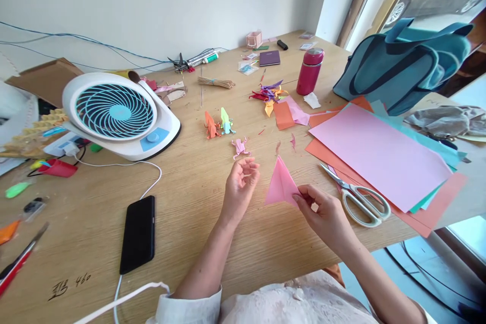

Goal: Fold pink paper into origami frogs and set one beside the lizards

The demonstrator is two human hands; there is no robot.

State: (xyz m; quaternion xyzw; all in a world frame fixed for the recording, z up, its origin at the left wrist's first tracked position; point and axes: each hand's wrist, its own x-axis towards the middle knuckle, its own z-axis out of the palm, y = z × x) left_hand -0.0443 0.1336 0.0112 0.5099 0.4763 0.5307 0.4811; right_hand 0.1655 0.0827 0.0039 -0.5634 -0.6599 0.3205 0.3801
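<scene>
Left of the scissors (354, 191), our right hand (322, 211) pinches the folded pink paper (280, 186) tightly by its lower corner; farther left of them, our left hand (240, 186) is empty, fingers loosely curled.

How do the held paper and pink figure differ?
The held paper is roughly triangular; the pink figure has splayed limbs. The held paper is in the right hand; the pink figure rests on the table. The held paper looks larger than the pink figure. Both are pink.

Triangular folded pink paper (280, 185), tip upward, is pinched at one corner.
</scene>
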